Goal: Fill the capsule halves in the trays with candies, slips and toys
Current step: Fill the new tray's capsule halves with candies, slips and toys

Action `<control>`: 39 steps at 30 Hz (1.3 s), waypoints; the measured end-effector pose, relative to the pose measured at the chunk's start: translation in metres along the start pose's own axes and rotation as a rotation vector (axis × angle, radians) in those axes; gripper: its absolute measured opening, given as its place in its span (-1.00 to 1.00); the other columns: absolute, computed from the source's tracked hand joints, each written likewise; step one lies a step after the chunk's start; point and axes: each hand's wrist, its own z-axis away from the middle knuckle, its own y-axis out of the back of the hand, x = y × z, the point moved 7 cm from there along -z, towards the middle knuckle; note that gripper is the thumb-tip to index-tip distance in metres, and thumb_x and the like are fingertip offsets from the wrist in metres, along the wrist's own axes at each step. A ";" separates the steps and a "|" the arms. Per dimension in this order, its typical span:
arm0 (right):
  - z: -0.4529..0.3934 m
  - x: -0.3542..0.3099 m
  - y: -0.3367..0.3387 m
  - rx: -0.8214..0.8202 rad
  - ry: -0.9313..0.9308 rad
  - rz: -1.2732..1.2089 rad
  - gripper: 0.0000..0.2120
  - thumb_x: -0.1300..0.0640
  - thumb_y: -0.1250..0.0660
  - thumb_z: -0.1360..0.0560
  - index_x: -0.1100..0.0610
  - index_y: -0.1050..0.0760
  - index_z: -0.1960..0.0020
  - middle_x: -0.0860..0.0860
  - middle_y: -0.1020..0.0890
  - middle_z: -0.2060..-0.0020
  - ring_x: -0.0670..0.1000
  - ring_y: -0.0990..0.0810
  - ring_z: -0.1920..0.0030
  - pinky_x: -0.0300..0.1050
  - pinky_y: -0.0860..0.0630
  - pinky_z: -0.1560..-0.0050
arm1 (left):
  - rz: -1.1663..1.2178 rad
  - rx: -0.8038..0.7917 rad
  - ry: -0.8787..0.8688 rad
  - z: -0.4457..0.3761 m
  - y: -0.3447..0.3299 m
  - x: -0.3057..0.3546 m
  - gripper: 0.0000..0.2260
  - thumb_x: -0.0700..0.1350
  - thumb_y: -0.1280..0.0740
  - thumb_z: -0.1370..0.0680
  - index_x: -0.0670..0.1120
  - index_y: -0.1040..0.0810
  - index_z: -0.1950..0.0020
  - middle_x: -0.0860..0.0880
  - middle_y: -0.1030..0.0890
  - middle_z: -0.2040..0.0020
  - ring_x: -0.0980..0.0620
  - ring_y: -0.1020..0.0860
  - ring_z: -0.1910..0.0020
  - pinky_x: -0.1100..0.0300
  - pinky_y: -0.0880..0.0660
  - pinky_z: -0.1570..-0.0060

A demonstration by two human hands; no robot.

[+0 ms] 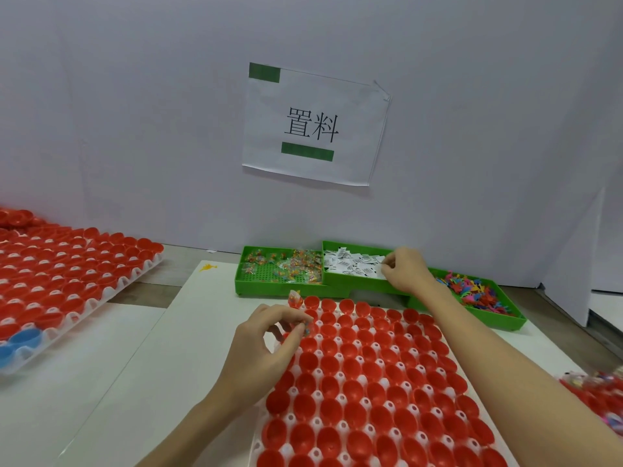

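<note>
Left hand (269, 335), fingers curled, pinches wrapped candies (301, 326) right over the far-left cups of the red-capsule tray (371, 382), so the drop is just below/near, while right hand (403, 269) w/ bent fingers picks at paper slips (354, 264) in the far green bin (357, 287).

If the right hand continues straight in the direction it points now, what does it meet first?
Most likely the paper slips in the middle green bin: the right hand reaches up-left, fingertips already at the pile, though depth is unclear.
</note>
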 end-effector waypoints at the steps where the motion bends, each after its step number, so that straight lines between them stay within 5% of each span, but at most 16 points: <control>1: 0.001 0.001 0.001 0.023 0.012 -0.029 -0.82 0.23 -0.34 -0.58 0.28 -0.71 0.01 0.17 -0.74 0.04 0.11 -0.67 0.09 0.02 -0.62 -0.05 | 0.001 0.000 0.005 0.000 0.000 0.000 -0.74 -0.25 -0.47 -0.55 0.14 -0.71 0.00 0.21 -0.67 0.04 0.05 -0.61 0.01 0.35 -0.52 0.07; 6: 0.029 -0.009 0.017 0.177 0.077 -0.269 -0.88 0.11 -0.45 -0.56 0.15 -0.73 0.00 0.00 -0.74 0.12 -0.12 -0.63 0.16 -0.23 -0.50 0.07 | 0.037 0.002 0.051 -0.002 0.002 -0.001 -0.81 -0.09 -0.53 -0.52 0.13 -0.71 -0.10 0.20 -0.71 0.07 0.10 -0.67 0.02 0.36 -0.53 0.05; 9: 0.062 -0.025 0.028 0.203 0.131 -0.404 -0.92 0.08 -0.53 -0.50 0.08 -0.72 0.05 -0.09 -0.72 0.21 -0.20 -0.65 0.20 -0.43 -0.48 0.19 | 0.059 0.000 0.054 -0.003 0.004 0.000 -0.87 -0.06 -0.55 -0.48 0.13 -0.73 0.01 0.19 -0.73 0.09 0.11 -0.68 0.04 0.37 -0.52 0.07; 17: 0.169 -0.066 0.022 -0.086 0.298 -0.608 -0.89 0.16 -0.51 -0.50 -0.05 -0.74 0.06 -0.17 -0.74 0.19 -0.18 -0.71 0.14 -0.35 -0.59 0.09 | 0.088 -0.074 -0.046 -0.001 -0.004 0.022 -0.90 0.00 -0.55 -0.45 0.17 -0.75 0.06 0.13 -0.73 0.03 0.02 -0.64 -0.02 0.26 -0.56 0.02; 22: 0.198 -0.082 0.021 -0.120 0.419 -0.575 -0.89 0.14 -0.50 -0.52 -0.05 -0.75 0.03 -0.20 -0.73 0.21 -0.16 -0.71 0.14 -0.32 -0.58 0.11 | 0.117 -0.168 -0.144 0.005 -0.015 0.039 -0.87 -0.13 -0.56 -0.47 0.04 -0.77 0.01 0.10 -0.72 -0.04 0.00 -0.69 -0.07 0.23 -0.62 0.00; 30: 0.194 -0.081 0.024 -0.176 0.417 -0.645 -0.92 0.14 -0.49 -0.53 0.01 -0.73 -0.01 -0.11 -0.74 0.18 -0.13 -0.73 0.12 -0.20 -0.65 0.03 | 0.129 -0.086 -0.127 0.011 -0.016 0.041 -0.83 -0.13 -0.54 -0.46 0.05 -0.74 -0.03 0.06 -0.74 0.05 0.00 -0.72 0.04 0.18 -0.64 0.02; 39: 0.134 -0.013 0.077 0.073 0.171 -0.758 -0.87 0.17 -0.36 -0.62 0.09 -0.70 0.00 0.01 -0.76 0.20 -0.02 -0.73 0.16 -0.21 -0.64 0.15 | 0.074 -0.109 -0.096 0.006 -0.014 0.038 -0.82 -0.11 -0.50 -0.47 0.14 -0.75 0.00 0.06 -0.69 0.04 -0.01 -0.68 0.05 0.28 -0.59 0.05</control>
